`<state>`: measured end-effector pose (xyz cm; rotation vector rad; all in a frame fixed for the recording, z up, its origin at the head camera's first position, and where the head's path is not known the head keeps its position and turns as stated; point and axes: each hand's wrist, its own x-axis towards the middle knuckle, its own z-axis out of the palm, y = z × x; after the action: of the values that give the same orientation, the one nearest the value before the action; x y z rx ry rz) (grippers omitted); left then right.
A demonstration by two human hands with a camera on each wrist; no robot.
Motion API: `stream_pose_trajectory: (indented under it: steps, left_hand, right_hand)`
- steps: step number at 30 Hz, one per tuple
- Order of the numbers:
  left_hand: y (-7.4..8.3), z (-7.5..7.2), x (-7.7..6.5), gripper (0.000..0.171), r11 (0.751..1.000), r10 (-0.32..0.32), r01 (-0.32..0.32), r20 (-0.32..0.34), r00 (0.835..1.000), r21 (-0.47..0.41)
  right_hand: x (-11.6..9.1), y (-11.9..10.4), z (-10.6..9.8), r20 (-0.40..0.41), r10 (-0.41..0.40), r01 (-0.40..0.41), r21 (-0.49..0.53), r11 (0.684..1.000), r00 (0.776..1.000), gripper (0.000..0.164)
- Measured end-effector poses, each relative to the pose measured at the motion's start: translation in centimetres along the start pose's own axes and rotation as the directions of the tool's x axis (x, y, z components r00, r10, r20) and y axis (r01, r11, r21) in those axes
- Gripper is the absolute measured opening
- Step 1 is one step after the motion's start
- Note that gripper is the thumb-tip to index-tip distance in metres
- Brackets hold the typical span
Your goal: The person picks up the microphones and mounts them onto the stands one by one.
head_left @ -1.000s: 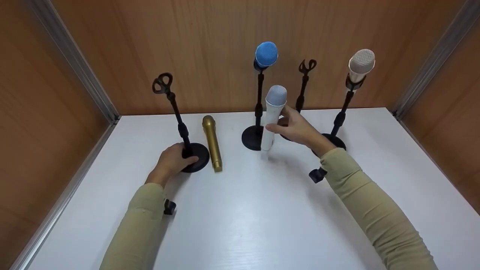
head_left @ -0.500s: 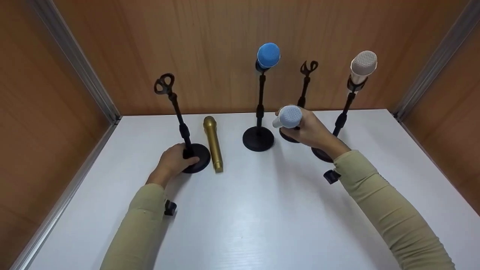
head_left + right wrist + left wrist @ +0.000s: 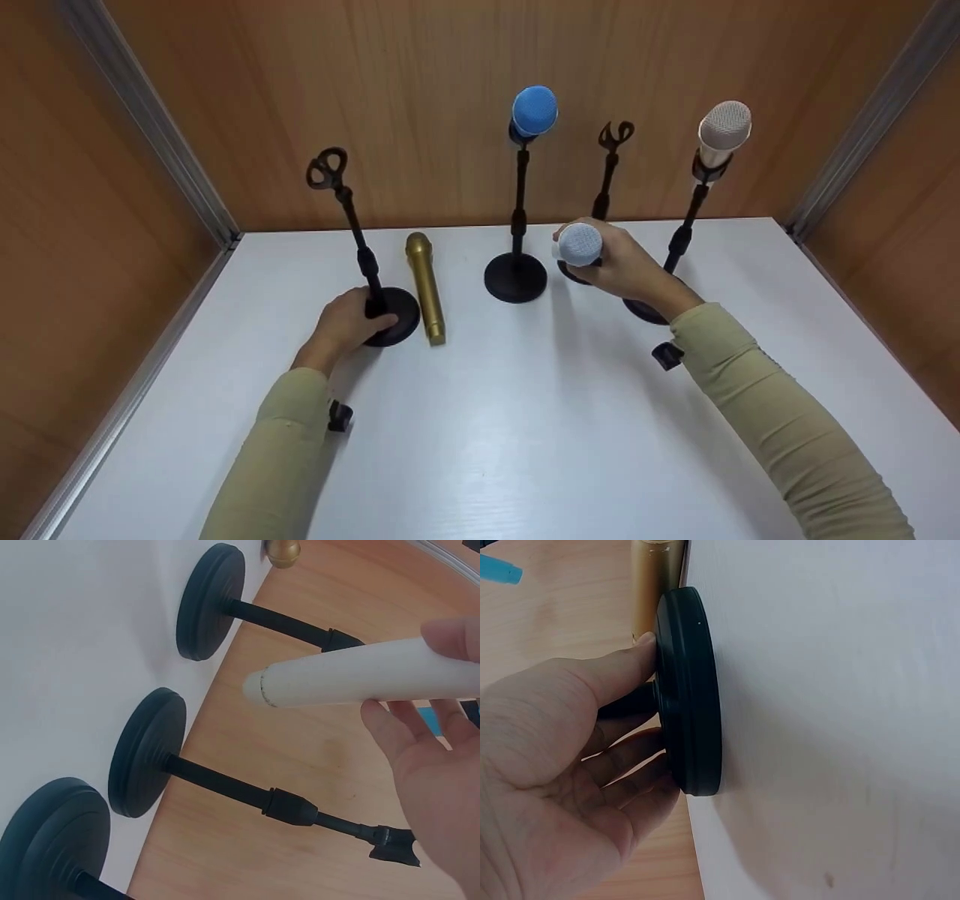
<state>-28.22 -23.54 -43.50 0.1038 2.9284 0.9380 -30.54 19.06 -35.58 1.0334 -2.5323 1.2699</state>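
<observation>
My left hand (image 3: 345,322) grips the black base (image 3: 690,697) of the leftmost microphone stand (image 3: 365,259), whose ring clip at the top holds nothing. In the left wrist view the thumb lies on the base's upper face and the fingers reach round the pole toward its far side. My right hand (image 3: 626,259) holds a white microphone (image 3: 337,679) above the table, its pale mesh head (image 3: 580,244) facing the head camera. Just behind it stands another microphone stand (image 3: 607,172) with a vacant clip (image 3: 394,846).
A gold microphone (image 3: 426,289) lies on the white table (image 3: 480,420) beside the left stand. Centre back, a blue-headed microphone (image 3: 535,111) sits on a stand; a white one (image 3: 725,127) sits on the stand at right. A wooden panel (image 3: 450,112) closes the back.
My right hand has moved right and tipped the white microphone from upright so its head points at the head camera. The left hand and its stand have stayed put.
</observation>
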Motion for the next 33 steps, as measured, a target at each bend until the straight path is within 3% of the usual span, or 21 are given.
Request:
stream_pose_trajectory:
  steps: [20,33]
  left_hand:
    - [0.2,-0.15,0.2,0.052,1.0,0.003,-0.003,0.006,1.0,-0.003]
    - [0.21,-0.68,-0.41,0.058,1.0,0.009,-0.01,0.077,0.997,0.007]
  right_hand:
    - [-0.33,0.35,-0.56,0.003,0.093,-0.093,-0.021,0.995,0.996,0.047]
    - [-0.53,-0.23,-0.89,0.024,0.143,-0.145,0.091,0.985,0.989,0.041]
